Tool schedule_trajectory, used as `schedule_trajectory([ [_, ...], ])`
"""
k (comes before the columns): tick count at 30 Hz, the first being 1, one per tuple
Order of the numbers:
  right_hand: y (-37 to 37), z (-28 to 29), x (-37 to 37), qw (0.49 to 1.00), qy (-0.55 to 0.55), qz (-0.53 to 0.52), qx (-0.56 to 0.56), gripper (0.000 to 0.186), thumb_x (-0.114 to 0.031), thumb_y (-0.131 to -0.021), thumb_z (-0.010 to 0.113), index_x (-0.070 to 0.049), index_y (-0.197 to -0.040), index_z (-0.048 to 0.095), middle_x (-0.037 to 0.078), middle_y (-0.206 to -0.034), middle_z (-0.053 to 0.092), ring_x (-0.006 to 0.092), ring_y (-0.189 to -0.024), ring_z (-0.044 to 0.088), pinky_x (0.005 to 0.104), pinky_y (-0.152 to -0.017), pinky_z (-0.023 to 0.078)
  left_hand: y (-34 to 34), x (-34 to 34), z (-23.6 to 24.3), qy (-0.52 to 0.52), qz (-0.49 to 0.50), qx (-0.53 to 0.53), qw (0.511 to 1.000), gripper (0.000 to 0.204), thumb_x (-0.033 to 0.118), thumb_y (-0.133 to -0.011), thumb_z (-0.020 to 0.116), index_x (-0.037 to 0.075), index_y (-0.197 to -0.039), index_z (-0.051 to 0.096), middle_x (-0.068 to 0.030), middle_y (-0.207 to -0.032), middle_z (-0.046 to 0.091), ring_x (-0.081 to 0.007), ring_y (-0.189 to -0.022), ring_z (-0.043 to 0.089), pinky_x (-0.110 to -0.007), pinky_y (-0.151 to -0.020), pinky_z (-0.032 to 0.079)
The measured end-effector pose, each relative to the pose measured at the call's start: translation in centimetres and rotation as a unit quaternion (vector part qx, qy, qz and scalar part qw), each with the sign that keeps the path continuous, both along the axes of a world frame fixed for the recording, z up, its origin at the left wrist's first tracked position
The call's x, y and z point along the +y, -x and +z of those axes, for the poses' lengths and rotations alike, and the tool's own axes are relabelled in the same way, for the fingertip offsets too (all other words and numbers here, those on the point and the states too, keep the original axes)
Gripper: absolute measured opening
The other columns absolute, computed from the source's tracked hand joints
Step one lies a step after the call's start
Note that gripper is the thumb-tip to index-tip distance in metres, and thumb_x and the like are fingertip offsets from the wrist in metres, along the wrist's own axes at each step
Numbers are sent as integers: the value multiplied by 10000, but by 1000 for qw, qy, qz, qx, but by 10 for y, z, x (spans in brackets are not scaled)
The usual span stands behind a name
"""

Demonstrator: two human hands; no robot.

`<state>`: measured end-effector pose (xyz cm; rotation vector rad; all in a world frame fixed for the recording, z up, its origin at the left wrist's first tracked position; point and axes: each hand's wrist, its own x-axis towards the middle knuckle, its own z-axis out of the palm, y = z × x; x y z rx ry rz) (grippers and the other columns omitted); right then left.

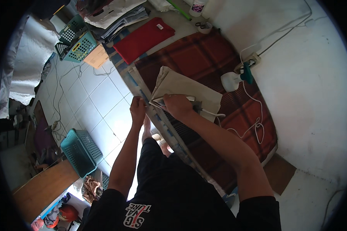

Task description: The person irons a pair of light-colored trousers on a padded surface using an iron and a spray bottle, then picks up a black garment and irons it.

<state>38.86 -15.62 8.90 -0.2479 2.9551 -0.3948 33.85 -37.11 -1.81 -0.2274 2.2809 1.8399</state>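
Right hand: wrapped around the iron, clamped on its handle, I'd say, though the fingers hide most of that grip.
Iron: on the beige cloth near its left edge; the sole is out of sight, and only the grey heel and some pale rim show past the hand.
Left hand: fingers bunched together at the near left corner of the cloth; I cannot tell whether they pinch it.
Beige cloth: folded in layers on the table, its near part covered by the iron and the right forearm.
Table cover: dark red plaid, partly hidden by the right arm.
White cord: loops across the cover; one stretch slips behind the forearm.
Spray bottle: white with a green head, near the wall socket.
Red cloth: folded flat at the far end, beside a garment pile cut off above.
White bottle: top lost past the upper edge.
Teal basket: on the tiled floor, contents too shadowed to read.
Lower left clutter: a reddish round shape, otherwise unclear.
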Motion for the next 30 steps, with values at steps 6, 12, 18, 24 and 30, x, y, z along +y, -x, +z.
schedule_trajectory([
  [6,15,6,47,995,-29,-99,2,340,-349,-944,755,-35,-1060,697,198,-913,784,384,-884,787,500,-788,624,-18,38,12,269,-90,122,951,296,340,-1032,704,49,-1072,661,-177,-939,724,-391,-936,673,-502,-828,527],
  [12,86,24,97,992,-15,-123,-14,422,-420,-957,760,-35,-1117,701,200,-985,778,398,-964,770,513,-846,609,-13,44,5,362,-42,152,919,315,367,-1001,749,69,-1043,655,-158,-896,686,-370,-954,643,-526,-839,506],
  [18,-2,16,75,999,-21,29,-26,508,-483,-946,765,-33,-1167,682,174,-892,768,389,-868,773,508,-793,617,-10,35,-7,279,-65,81,955,252,315,-1004,751,90,-1039,645,-120,-974,690,-379,-1006,630,-559,-865,483],
  [24,-100,11,100,998,-42,-11,-55,487,-457,-945,766,-21,-1134,659,168,-823,755,382,-744,766,496,-674,613,-7,30,-11,254,-56,72,963,272,327,-996,760,84,-1039,646,-141,-941,721,-391,-981,662,-552,-862,516],
  [30,-97,10,70,996,-14,-93,-5,480,-428,-949,768,4,-1138,676,184,-761,741,376,-735,772,496,-679,616,0,32,-8,264,-76,56,960,278,336,-1001,747,79,-1031,646,-155,-949,724,-403,-995,664,-547,-869,521],
])
